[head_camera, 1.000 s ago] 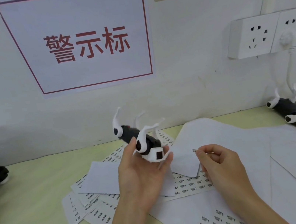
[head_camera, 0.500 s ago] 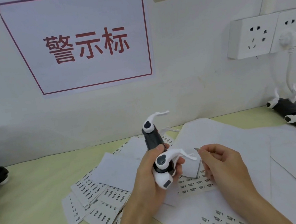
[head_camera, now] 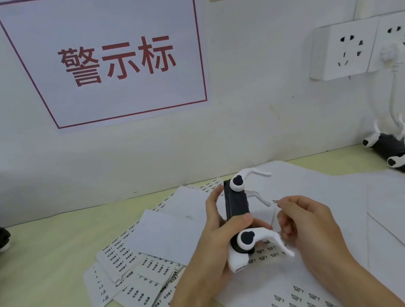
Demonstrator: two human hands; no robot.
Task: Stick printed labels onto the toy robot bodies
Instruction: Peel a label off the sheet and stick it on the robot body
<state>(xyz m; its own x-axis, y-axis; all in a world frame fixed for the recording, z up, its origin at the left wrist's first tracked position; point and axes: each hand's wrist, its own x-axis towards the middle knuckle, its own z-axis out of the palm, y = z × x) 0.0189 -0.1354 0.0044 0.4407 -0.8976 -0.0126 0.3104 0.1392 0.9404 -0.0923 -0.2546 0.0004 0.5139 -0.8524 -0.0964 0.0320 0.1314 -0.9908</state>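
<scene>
While the left hand [head_camera: 220, 240] grips the toy [head_camera: 238, 216] above the desk's middle, dark flank turned rightward, likely to receive it, the right hand [head_camera: 306, 227] pinches a label [head_camera: 276, 201] just beside it, not yet stuck.

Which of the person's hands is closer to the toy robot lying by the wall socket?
Right. The right hand, pinching a small label, is on the side toward that toy robot; the left hand is farther off, gripping another toy robot.
</scene>
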